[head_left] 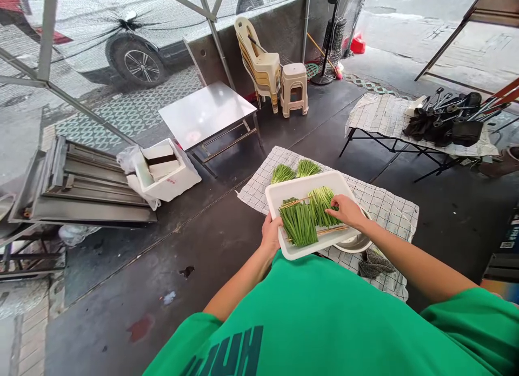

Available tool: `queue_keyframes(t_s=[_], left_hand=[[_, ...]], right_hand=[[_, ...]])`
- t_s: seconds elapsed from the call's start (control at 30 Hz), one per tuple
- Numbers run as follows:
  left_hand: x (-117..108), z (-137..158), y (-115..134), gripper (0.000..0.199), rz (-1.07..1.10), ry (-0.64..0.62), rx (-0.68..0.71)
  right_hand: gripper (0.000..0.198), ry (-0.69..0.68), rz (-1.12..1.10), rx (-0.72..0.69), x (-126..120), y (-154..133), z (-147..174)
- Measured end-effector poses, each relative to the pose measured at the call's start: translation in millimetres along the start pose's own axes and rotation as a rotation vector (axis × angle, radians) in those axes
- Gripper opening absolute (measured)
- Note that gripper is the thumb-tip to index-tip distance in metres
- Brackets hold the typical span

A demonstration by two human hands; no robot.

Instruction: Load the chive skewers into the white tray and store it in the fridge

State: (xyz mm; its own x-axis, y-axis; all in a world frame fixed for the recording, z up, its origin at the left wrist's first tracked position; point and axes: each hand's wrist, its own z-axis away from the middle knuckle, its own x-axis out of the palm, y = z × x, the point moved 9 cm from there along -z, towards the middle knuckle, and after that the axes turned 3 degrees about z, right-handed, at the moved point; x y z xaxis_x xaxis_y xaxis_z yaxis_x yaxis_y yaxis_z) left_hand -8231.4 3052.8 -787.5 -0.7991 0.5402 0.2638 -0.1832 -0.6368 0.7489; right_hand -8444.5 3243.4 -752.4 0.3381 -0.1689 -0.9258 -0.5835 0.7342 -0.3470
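A white plastic tray [340, 182] is tilted in front of my green shirt. My left hand [271, 235] grips its left rim, with the thumb over the edge. Inside lie flat rows of cut garlic chives [299, 222], dark green at left and paler at right, with thin wooden skewers [333, 230] showing beside them. My right hand [346, 211] reaches over the tray's right side, its bent fingers and thumb closed at the edge of the paler chives. Two more bundles of chives [283, 173] lie behind the tray on a checked cloth [387, 211].
Partly under the tray sits a round metal bowl [357, 243], with a dark cloth [375, 263] beside it. A low silver table [208, 113], a white foam box [174, 176] and stacked chairs [259, 59] stand beyond. Black-handled utensils [450, 116] cover a right-hand table.
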Motion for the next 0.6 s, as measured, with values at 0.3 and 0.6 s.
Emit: queue_keyframes(t_s=[0.3, 0.6], left_hand=[[1.7, 5.0, 5.2, 0.055, 0.049, -0.028, -0.016], [-2.5, 4.3, 10.9, 0.052, 0.075, -0.012, -0.015]], right_hand=[[0.013, -0.027, 0.028, -0.091, 10.2, -16.6, -2.8], [0.019, -0.058, -0.032, -0.013, 9.9, -16.3, -5.4]])
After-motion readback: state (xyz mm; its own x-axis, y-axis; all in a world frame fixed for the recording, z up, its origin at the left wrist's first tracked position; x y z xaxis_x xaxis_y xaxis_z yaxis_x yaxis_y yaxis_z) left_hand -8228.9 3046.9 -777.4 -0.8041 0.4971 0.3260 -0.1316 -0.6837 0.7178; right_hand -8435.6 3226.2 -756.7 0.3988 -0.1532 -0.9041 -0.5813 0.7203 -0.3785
